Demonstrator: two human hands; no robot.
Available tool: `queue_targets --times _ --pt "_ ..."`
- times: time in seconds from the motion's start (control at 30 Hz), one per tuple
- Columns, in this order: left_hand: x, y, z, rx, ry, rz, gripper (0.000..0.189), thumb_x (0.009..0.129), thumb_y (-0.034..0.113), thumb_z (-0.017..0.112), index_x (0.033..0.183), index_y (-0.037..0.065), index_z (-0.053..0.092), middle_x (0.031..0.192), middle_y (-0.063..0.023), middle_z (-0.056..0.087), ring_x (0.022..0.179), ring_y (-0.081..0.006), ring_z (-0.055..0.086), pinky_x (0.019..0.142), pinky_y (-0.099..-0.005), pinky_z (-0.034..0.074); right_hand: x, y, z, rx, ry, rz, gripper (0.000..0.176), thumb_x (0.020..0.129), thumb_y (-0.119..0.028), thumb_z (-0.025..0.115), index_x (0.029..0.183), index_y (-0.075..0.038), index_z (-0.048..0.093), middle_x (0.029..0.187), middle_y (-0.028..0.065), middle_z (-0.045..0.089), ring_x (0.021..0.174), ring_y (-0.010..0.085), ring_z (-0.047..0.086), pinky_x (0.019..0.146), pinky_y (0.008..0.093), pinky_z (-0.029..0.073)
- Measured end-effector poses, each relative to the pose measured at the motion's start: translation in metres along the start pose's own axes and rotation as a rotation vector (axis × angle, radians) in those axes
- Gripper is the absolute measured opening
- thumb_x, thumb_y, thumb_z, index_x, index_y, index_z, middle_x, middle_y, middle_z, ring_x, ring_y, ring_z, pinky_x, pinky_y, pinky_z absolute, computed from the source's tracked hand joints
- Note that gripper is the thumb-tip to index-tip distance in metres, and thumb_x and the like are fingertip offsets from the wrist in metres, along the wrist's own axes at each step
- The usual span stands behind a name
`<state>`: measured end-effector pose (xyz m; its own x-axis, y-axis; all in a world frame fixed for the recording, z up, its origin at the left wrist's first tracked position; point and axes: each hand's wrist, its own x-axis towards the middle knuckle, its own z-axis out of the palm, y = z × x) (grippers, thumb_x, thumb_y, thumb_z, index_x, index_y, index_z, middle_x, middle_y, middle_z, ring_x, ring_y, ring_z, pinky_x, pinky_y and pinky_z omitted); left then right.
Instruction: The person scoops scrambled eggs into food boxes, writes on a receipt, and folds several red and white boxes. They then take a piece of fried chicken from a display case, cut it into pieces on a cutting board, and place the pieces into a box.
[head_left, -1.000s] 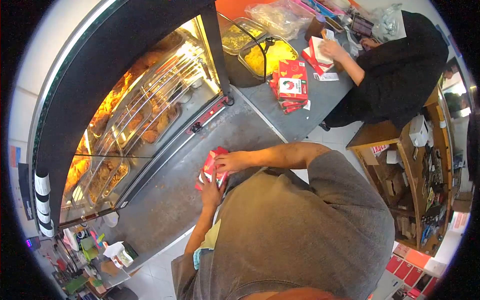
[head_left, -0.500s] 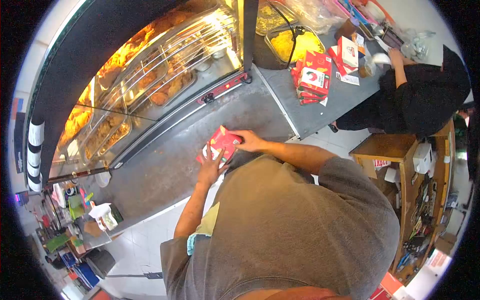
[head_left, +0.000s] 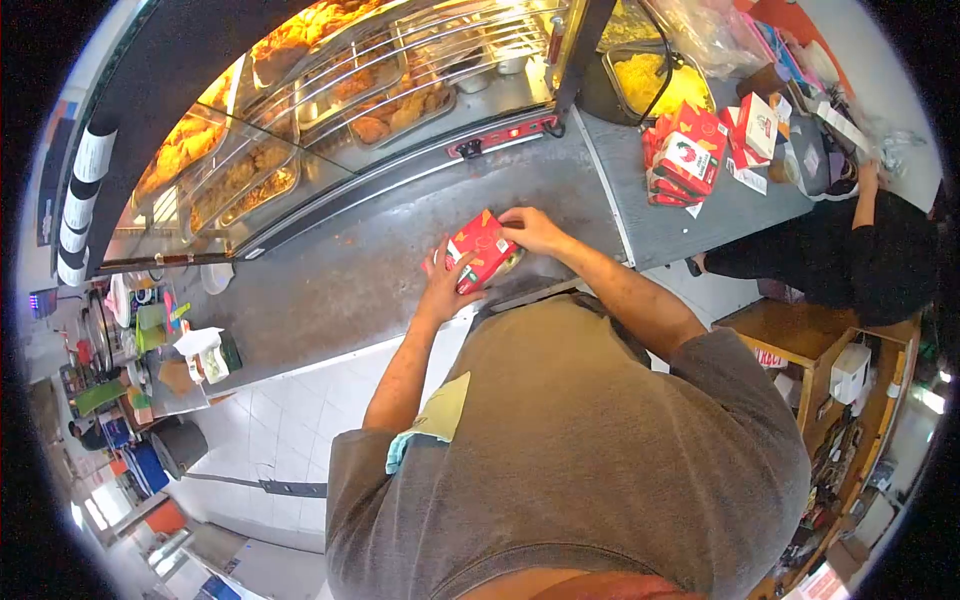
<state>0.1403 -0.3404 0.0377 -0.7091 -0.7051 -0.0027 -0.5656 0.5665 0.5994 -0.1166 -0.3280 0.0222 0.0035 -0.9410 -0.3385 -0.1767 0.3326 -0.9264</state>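
Since half a second ago the view has swung. The hands and their box now sit higher and further right in the picture, and the co-worker has slid out to the right edge.

Nearest is the person's own grey-brown T-shirt (head_left: 580, 440), which fills the lower half of the view. Both bare forearms reach up from it over the dull grey metal table (head_left: 340, 290). The left hand (head_left: 447, 290) presses against the lower left side of a small red cardboard box (head_left: 480, 250) with white and orange print. Its fingers are spread along the box's edge, so the grip is closed on the box. The right hand (head_left: 530, 230) clasps the box's upper right corner, its fingers curled over the top. The red cardboard box is tilted between the two hands, just above the near edge of the table.

Beyond the table stands a glass-fronted heated display cabinet (head_left: 330, 110), lit orange, with metal trays of fried pieces inside. To its right, well apart from the hands, a stack of matching red boxes (head_left: 685, 155) lies on the table beside a metal tray of yellow food (head_left: 655, 80). At the far right is a co-worker in a black top (head_left: 860, 250), with one hand (head_left: 866, 180) raised at the table's end.
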Motion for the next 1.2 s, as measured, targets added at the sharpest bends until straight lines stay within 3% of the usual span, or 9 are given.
queue_targets --times 0.07,0.37,0.67,0.77,0.87,0.97,1.03,1.13,1.2 --pt "0.000 0.000 -0.004 -0.024 -0.057 -0.032 0.086 0.058 0.038 0.087 0.134 0.026 0.050 0.152 -0.0238 0.012 0.133 -0.0483 0.018 0.106 -0.0592 0.024 0.003 -0.001 0.001 -0.001 0.017 0.010 0.044 0.080 -0.027 0.072 0.110 0.004 0.063 0.105 0.0170 0.067 0.100 0.0229 0.064 0.088 0.0335 0.050" --pt "-0.002 -0.005 -0.006 -0.084 -0.022 0.034 0.083 0.058 0.035 0.086 0.133 0.026 0.049 0.148 -0.0222 0.021 0.132 -0.0486 0.020 0.107 -0.0595 0.024 -0.009 -0.012 0.011 0.080 0.082 -0.064 0.035 0.086 -0.023 0.068 0.109 0.003 0.063 0.104 0.0139 0.067 0.099 0.0207 0.063 0.089 0.0326 0.049" --pt "-0.003 -0.008 -0.005 -0.136 0.010 0.033 0.085 0.057 0.028 0.086 0.134 0.026 0.049 0.147 -0.0215 0.023 0.130 -0.0483 0.023 0.107 -0.0562 0.026 -0.017 -0.026 0.017 -0.089 0.194 0.054 0.035 0.087 -0.024 0.066 0.110 0.003 0.064 0.105 0.0135 0.068 0.097 0.0211 0.064 0.086 0.0316 0.050" --pt "-0.002 -0.007 -0.008 -0.144 0.003 0.041 0.085 0.058 0.025 0.085 0.134 0.027 0.048 0.147 -0.0212 0.023 0.130 -0.0470 0.023 0.107 -0.0559 0.026 -0.011 0.003 0.015 0.018 0.128 0.076 0.037 0.090 -0.026 0.060 0.116 0.001 0.061 0.112 0.0140 0.066 0.102 0.0225 0.063 0.089 0.0325 0.048" --pt "0.004 -0.010 -0.013 -0.145 -0.002 0.039 0.086 0.057 0.022 0.080 0.135 0.023 0.046 0.144 -0.0210 0.031 0.130 -0.0439 0.028 0.108 -0.0523 0.026 -0.006 0.013 -0.001 0.598 -0.073 0.220 0.042 0.094 -0.025 0.048 0.130 -0.003 0.051 0.125 0.0150 0.058 0.111 0.0240 0.058 0.096 0.0337 0.044" --pt "0.019 -0.022 -0.027 -0.342 -0.059 0.038 0.085 0.057 0.021 0.077 0.135 0.014 0.045 0.139 -0.0204 0.041 0.129 -0.0394 0.035 0.109 -0.0477 0.026 -0.010 0.018 -0.019 0.715 -0.040 0.276 0.043 0.090 -0.020 0.054 0.130 -0.003 0.051 0.124 0.0146 0.059 0.110 0.0220 0.058 0.093 0.0321 0.046" --pt "0.024 -0.024 -0.032 -0.309 -0.089 0.036 0.084 0.057 0.022 0.076 0.135 0.012 0.045 0.137 -0.0198 0.044 0.129 -0.0378 0.038 0.109 -0.0459 0.026 -0.003 0.044 -0.024 0.489 -0.248 0.228 0.046 0.086 -0.018 0.062 0.129 -0.003 0.053 0.124 0.0147 0.059 0.110 0.0196 0.057 0.088 0.0308 0.048" --pt "0.028 -0.026 -0.035 -0.299 -0.123 0.007 0.085 0.056 0.022 0.073 0.134 0.009 0.045 0.136 -0.0195 0.047 0.129 -0.0364 0.040 0.109 -0.0442 0.027 -0.009 0.005 -0.022 0.445 -0.121 0.313 0.050 0.082 -0.017 0.069 0.127 -0.002 0.055 0.120 0.0131 0.061 0.106 0.0185 0.059 0.081 0.0294 0.050" --pt "0.026 -0.025 -0.035 -0.312 -0.142 -0.022 0.085 0.055 0.023 0.072 0.134 0.010 0.045 0.137 -0.0196 0.046 0.129 -0.0367 0.040 0.109 -0.0443 0.027 0.007 0.034 -0.011 0.310 -0.127 0.162 0.044 0.081 -0.022 0.071 0.117 0.000 0.062 0.107 0.0132 0.067 0.095 0.0192 0.064 0.079 0.0307 0.050"
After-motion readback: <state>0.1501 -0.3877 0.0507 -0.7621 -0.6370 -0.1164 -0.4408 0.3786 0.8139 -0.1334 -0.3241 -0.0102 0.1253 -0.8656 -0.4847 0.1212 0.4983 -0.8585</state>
